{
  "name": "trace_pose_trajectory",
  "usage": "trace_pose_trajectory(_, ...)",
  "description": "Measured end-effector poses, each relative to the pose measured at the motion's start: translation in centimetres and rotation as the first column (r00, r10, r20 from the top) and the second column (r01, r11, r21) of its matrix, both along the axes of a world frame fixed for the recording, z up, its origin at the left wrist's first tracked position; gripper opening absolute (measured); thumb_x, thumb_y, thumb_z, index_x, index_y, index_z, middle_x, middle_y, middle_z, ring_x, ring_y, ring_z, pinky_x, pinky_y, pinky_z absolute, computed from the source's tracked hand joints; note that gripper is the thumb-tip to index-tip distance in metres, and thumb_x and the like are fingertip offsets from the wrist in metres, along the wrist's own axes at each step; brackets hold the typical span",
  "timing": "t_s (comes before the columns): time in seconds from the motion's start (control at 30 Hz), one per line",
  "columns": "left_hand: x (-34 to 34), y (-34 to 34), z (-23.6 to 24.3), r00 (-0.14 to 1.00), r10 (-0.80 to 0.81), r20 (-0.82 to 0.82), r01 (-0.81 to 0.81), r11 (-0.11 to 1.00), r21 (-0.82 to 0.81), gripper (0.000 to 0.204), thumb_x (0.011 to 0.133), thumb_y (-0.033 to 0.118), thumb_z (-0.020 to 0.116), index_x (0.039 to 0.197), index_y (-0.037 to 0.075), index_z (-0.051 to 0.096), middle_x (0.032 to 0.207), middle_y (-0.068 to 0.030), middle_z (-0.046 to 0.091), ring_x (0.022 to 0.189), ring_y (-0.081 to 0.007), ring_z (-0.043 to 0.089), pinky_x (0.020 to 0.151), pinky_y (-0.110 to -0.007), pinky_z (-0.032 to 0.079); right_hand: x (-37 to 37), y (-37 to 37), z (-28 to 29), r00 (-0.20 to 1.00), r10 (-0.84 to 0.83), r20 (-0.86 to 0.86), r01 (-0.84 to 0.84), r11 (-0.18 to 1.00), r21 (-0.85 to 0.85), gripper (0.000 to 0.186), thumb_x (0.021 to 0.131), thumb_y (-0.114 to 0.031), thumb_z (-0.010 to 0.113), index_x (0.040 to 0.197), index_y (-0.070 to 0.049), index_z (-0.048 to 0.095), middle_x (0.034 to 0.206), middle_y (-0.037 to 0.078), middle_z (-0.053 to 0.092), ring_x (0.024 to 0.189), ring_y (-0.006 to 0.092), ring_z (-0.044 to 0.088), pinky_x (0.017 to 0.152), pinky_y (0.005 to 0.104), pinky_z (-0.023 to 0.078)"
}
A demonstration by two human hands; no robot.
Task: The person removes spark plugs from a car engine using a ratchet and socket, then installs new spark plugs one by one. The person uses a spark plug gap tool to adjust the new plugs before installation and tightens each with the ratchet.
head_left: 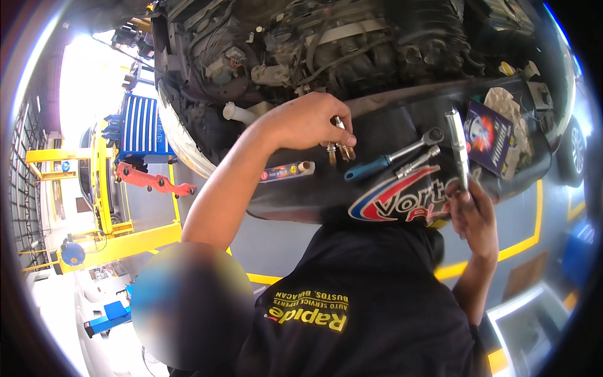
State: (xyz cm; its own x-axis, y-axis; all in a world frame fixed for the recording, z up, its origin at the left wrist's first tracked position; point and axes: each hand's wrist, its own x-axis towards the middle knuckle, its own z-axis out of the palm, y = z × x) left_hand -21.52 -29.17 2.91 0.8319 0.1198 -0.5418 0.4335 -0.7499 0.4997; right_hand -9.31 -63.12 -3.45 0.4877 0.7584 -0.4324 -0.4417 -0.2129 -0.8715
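Note:
My left hand (pixel 312 122) reaches over the black fender cover (pixel 402 119), its fingers closed around a spark plug (pixel 340 124). More spark plugs (pixel 333 152) with brownish ends sit just beneath its fingers; whether they are held or lie on the cover I cannot tell. My right hand (pixel 474 212) grips a long shiny socket extension (pixel 460 149), which points up and away toward the engine. Between both hands lie a blue-handled ratchet (pixel 391 154) and a short metal socket piece (pixel 418 162). Nearest my left forearm is a small narrow box (pixel 287 171).
Beyond the cover is the open engine bay (pixel 326 50). A purple packet (pixel 488 139) and crumpled brown paper (pixel 506 108) lie on the right. Farther left stand a blue tool cabinet (pixel 143 125), a red creeper (pixel 154 181) and yellow lift parts (pixel 119 245).

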Motion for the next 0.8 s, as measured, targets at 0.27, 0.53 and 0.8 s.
trace_pose_trajectory(0.27,0.7,2.1,-3.2,1.000,-0.005,-0.026,0.002,0.993,-0.121,0.029,0.094,0.030,0.063,0.106,0.005,0.071,0.102,-0.0126,0.071,0.093,-0.0238,0.068,0.083,-0.036,0.053,-0.6,1.6,0.9,0.999,0.052,-0.010,-0.052,0.999,-0.008,0.026,0.104,-0.025,0.050,0.113,-0.001,0.057,0.064,-0.008,0.037,0.050,-0.0006,0.028,0.044,0.0180,0.021)
trace_pose_trajectory(0.53,-0.7,0.9,-4.0,0.982,-0.135,0.134,0.108,0.975,0.192,0.027,0.095,0.033,0.058,0.110,0.014,0.070,0.108,-0.0089,0.063,0.107,-0.0303,0.060,0.093,-0.042,0.047,-1.0,1.9,1.5,0.995,0.024,0.100,-0.025,1.000,0.009,0.028,0.104,-0.026,0.050,0.113,0.000,0.057,0.062,-0.008,0.036,0.049,-0.0002,0.028,0.044,0.0188,0.021)
trace_pose_trajectory(0.8,-2.2,-0.9,-3.4,0.959,-0.089,0.269,0.010,0.960,0.280,0.021,0.092,0.028,0.063,0.108,0.017,0.072,0.105,-0.0082,0.058,0.100,-0.0293,0.061,0.088,-0.041,0.047,-0.8,1.3,2.3,0.993,-0.032,0.111,0.032,0.999,0.003,0.027,0.104,-0.024,0.050,0.114,-0.001,0.059,0.062,-0.008,0.039,0.048,0.0007,0.029,0.044,0.0194,0.021)
